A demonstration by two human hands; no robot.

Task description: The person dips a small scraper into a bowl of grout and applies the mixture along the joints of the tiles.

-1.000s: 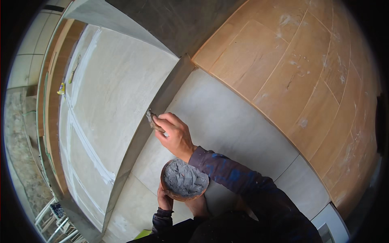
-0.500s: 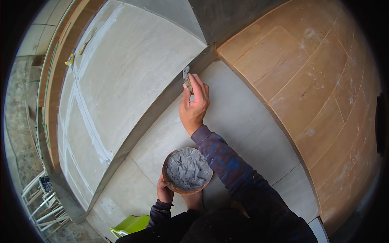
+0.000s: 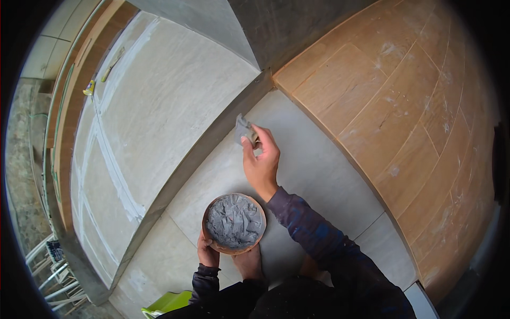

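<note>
My left hand (image 3: 208, 252) grips the left side of a round brown bowl (image 3: 234, 251). Lumpy grey paste (image 3: 235, 220) fills much of it. Ahead and to the right, my right hand (image 3: 264, 164) pinches a small flat scraper (image 3: 243, 129) between thumb and fingers. Grey paste coats its blade, and the fingers partly cover the rest. The scraper is held over the light floor tiles, close to the edge of the raised grey step on the left. The bowl sits above my bare foot (image 3: 248, 264).
White streaks mark joints on the raised grey tiles (image 3: 159, 95). A brush (image 3: 112, 64) and a small yellow container (image 3: 89, 87) lie there. Wood-look tiles (image 3: 382, 106) form a raised surface at right. A dark wall corner (image 3: 287, 29) stands ahead; a green plastic item (image 3: 167, 303) is at lower left.
My right hand has drawn back from the step's edge toward me, with the scraper turned in its fingers. The bowl appears slightly farther left in the view, which has shifted too.
</note>
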